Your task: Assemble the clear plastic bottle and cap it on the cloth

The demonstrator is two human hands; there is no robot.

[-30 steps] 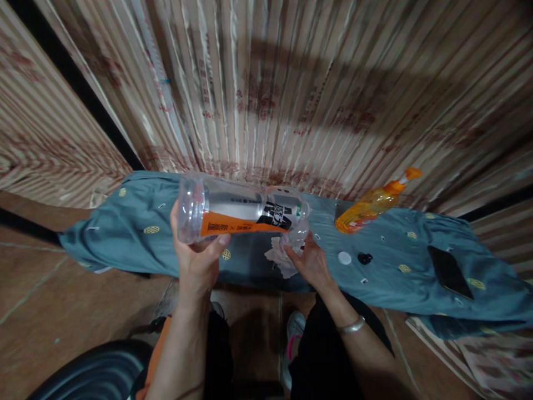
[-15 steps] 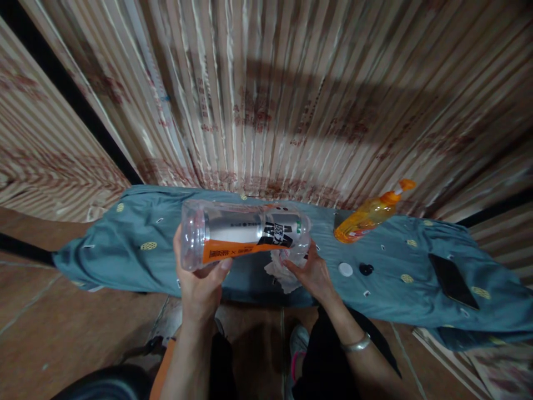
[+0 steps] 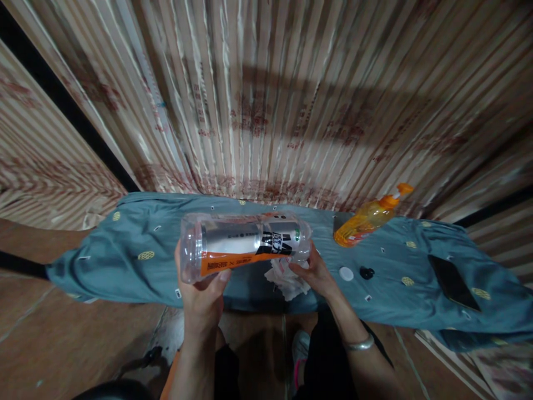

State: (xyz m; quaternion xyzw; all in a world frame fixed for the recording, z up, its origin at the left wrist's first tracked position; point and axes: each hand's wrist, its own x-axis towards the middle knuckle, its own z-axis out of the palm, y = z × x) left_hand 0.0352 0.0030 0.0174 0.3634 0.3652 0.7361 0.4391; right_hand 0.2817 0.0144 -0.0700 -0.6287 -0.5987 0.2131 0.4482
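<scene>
My left hand [image 3: 202,289] grips the base end of a clear plastic bottle [image 3: 244,244] with a silver, black and orange label. The bottle lies sideways above a blue-grey cloth [image 3: 125,255] spread over a low surface. At the bottle's neck end, my right hand [image 3: 317,272] has its fingers closed against a crumpled white tissue [image 3: 287,279] that hangs just below the neck. A metal bangle sits on my right wrist.
An orange dish-soap bottle [image 3: 368,218] lies tilted on the cloth to the right. A white cap [image 3: 345,273] and a small black cap [image 3: 366,273] rest beside my right hand. A dark phone [image 3: 453,282] lies farther right. Striped curtains hang behind.
The bottle and both hands sit lower in the picture as the camera tilted up. My right hand has moved up against the bottle's neck with the tissue.
</scene>
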